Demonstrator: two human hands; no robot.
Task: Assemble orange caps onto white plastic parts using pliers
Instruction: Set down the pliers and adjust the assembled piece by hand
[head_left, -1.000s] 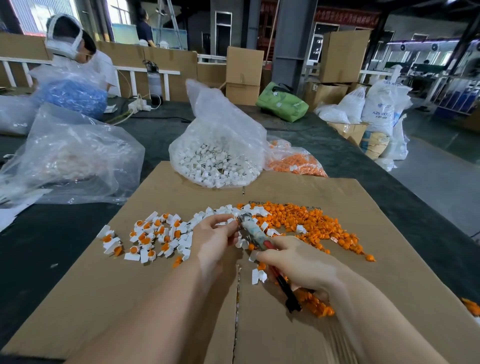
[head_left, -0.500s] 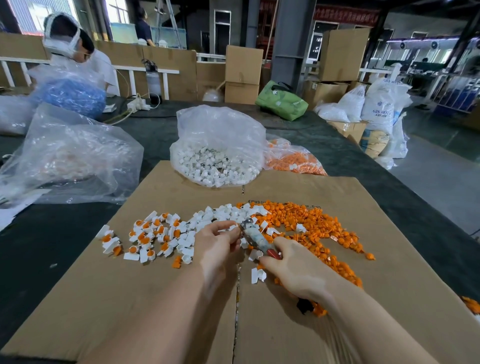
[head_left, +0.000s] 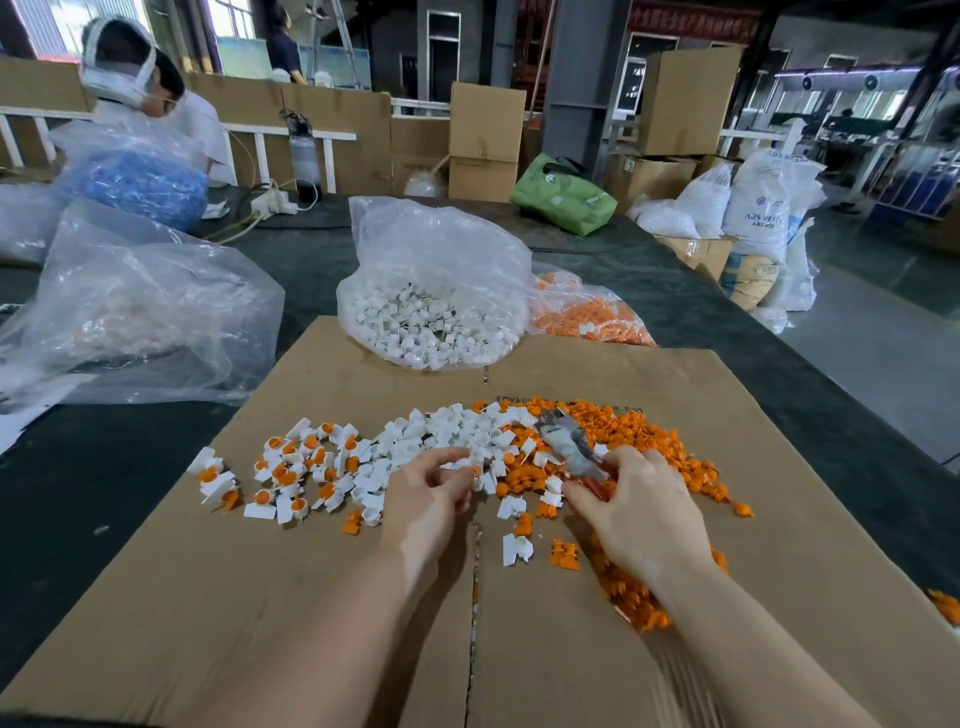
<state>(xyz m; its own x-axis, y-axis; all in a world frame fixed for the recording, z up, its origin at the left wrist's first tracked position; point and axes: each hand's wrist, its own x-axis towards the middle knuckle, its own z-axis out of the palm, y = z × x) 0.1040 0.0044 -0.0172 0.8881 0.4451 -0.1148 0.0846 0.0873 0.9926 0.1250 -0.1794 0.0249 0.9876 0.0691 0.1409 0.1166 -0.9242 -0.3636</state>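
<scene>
My left hand (head_left: 428, 499) pinches a small white plastic part with an orange cap (head_left: 470, 467) at its fingertips. My right hand (head_left: 641, 512) grips the pliers (head_left: 566, 444), whose grey jaws point up and left over the pile; the red handles are mostly hidden under the palm. Loose white parts (head_left: 457, 431) lie in the middle of the cardboard sheet (head_left: 311, 597). Loose orange caps (head_left: 644, 436) spread to the right. Finished white parts with orange caps (head_left: 296, 467) lie at the left.
A clear bag of white parts (head_left: 431, 301) and a bag of orange caps (head_left: 587, 314) stand behind the sheet. A large crumpled plastic bag (head_left: 135, 312) lies at the left. Another person (head_left: 140, 88) sits at the far left. Boxes and sacks stand beyond.
The pliers have swung right, away from my left hand, and my right hand has slid up their handles. My left hand stayed in place with the part.
</scene>
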